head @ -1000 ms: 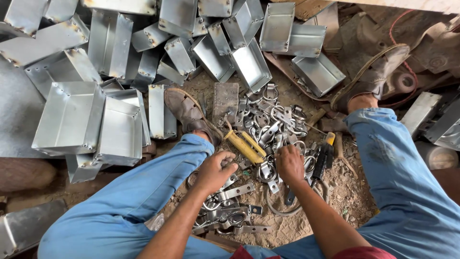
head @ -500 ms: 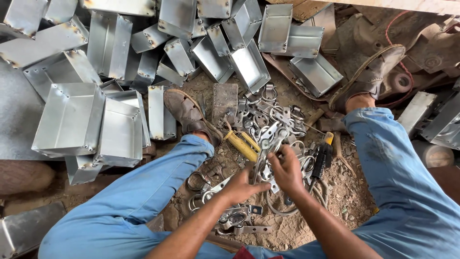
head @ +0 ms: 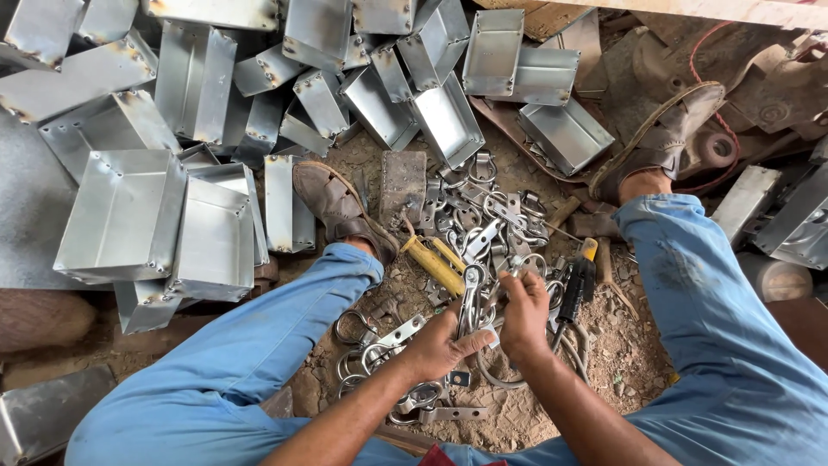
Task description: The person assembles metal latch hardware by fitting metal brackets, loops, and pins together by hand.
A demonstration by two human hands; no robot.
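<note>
I am holding a metal clasp upright over the dirt floor, between my knees. Left hand is gripping its lower end; right hand is pinching the top. It looks stiff, light, smooth; the flat strap seems best for holding. More clasps are lying beyond, then tin boxes.

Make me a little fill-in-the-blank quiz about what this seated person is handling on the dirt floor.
1. Both hands, the left hand and the right hand, hold up one metal ____ piece.
2. The tool handle lying just beyond the hands is coloured ____.
3. The open metal boxes are piled mostly on the person's ____ side.
4. The person's trousers are ____.

Missing words: ring; yellow; left; blue
</note>
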